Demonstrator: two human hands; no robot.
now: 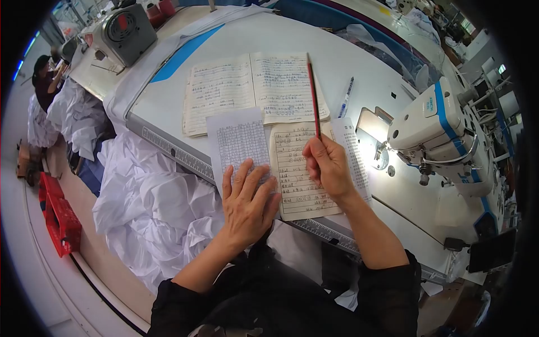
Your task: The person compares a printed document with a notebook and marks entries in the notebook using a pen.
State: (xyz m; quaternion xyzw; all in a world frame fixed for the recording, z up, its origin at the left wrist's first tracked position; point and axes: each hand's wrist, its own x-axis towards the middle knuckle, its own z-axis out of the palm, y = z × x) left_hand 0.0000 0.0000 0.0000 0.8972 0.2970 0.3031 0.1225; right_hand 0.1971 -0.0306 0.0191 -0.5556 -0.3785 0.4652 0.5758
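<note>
My right hand is closed round a red and black pencil, which points up and away over the handwritten notebook page. Spread flat, my left hand rests on the lower part of a printed table sheet and the notebook page's left edge. Behind them lies an open lined notebook covered in handwriting. Another printed sheet sticks out to the right of my right hand. A pen lies on the table to the right of the open notebook.
A lit sewing machine stands on the right of the white table. White fabric is heaped at the left, below the ruler edge. A red object lies farther left. Another person is at the far left.
</note>
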